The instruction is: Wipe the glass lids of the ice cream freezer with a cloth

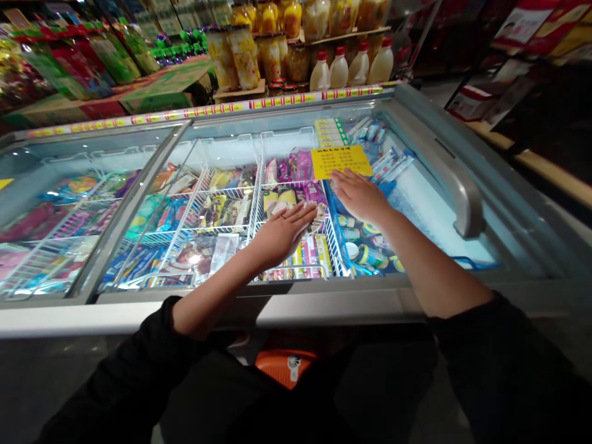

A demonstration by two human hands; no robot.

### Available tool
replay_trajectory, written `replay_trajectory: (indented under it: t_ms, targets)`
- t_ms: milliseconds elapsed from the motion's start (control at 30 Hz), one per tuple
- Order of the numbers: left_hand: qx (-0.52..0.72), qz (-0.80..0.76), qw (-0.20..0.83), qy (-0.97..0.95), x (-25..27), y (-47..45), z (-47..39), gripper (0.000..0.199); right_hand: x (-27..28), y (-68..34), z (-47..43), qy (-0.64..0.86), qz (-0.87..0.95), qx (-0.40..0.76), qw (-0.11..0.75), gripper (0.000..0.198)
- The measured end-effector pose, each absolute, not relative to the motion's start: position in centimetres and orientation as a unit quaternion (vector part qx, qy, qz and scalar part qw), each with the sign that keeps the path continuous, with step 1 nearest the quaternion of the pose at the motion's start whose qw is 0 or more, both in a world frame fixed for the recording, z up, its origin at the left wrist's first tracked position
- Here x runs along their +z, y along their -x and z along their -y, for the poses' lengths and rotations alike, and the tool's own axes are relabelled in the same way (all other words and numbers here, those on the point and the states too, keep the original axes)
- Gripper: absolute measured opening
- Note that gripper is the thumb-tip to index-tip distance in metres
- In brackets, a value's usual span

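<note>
Okay, nearest: orange object low by the dark-clad legs, then the freezer's pale front edge. Left hand is palm down over the glass lid, fingers straight; can't tell whether the crumpled pale item at its fingertips is held or under glass. Right hand flat too, no visible hold, fingertips by the yellow sign. Below glass, packaged goods in wire baskets. Farther: price strip, red-capped bottles, jars.
</note>
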State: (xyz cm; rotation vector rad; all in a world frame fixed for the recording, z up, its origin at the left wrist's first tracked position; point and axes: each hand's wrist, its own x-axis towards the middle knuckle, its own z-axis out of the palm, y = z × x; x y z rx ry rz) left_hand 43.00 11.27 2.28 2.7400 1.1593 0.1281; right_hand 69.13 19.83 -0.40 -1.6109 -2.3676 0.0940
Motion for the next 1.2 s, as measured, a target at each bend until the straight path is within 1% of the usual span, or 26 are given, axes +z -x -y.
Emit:
replay_trajectory:
  t_ms: [133,233,367,467,600,700,900,1067,1200]
  targets:
    - [0.033,-0.358,0.09,-0.929,2.1,-44.3,-9.4,0.057,-0.2,-68.9,-19.8,0.555,0.82,0.017,0.138,0.06]
    - [0.031,-0.348,0.094,-0.932,2.1,-45.6,-10.8,0.057,-0.2,-69.0,-19.9,0.559,0.817,0.022,0.139,0.059]
    - [0.034,-0.401,0.092,-0.911,2.7,-45.4,-14.0,0.056,-0.5,-69.4,-20.1,0.556,0.818,0.031,0.149,0.059]
    - [0.035,-0.433,0.091,-0.896,3.0,-44.6,-14.1,0.056,-0.7,-69.4,-20.3,0.553,0.817,0.032,0.158,0.06]
    - [0.034,-0.406,0.088,-0.909,3.0,-45.0,-12.1,0.058,-0.4,-69.0,-20.5,0.554,0.817,0.037,0.157,0.061]
    - [0.033,-0.382,0.093,-0.919,2.9,-46.4,-12.1,0.058,-0.2,-68.8,-20.5,0.555,0.817,0.042,0.151,0.061]
    - [0.038,-0.428,0.088,-0.899,3.0,-46.5,-14.6,0.056,-0.5,-69.3,-20.4,0.557,0.816,0.042,0.149,0.061]
    - [0.041,-0.452,0.074,-0.888,2.7,-45.1,-12.5,0.057,-0.4,-69.1,-20.3,0.558,0.816,0.037,0.146,0.061]
    - [0.042,-0.452,0.071,-0.888,2.5,-46.5,-12.1,0.058,-0.1,-68.5,-20.4,0.558,0.816,0.037,0.147,0.061]
